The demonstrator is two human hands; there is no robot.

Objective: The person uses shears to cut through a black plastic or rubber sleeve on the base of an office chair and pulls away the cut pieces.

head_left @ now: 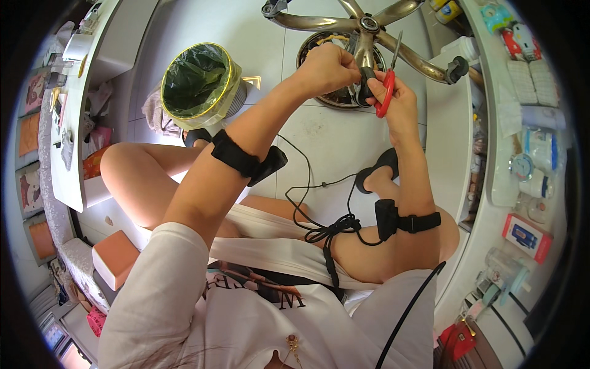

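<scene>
A bronze-coloured swivel-chair base (332, 23) with splayed legs and dark casters lies ahead of me. One leg points toward me and ends in a dark caster (367, 80) between my hands. My left hand (327, 69) is closed in a pinch at the left side of this caster; whatever its fingertips grip is hidden. A pair of red-handled scissors (388, 93) is held in my right hand (401, 104), blades pointing away from me. The thumb and fingertips of that hand also reach to the caster's right side. A round dark-rimmed object (313, 46) lies beneath the base.
A lined trash bin (230, 79) with a yellow rim stands left of my arms, beside a crumpled cloth (161, 117). Black cables (335, 229) hang bundled over my lap. White shelving (452, 154) with bottles and packages runs along the right; a white desk (64, 166) is at left.
</scene>
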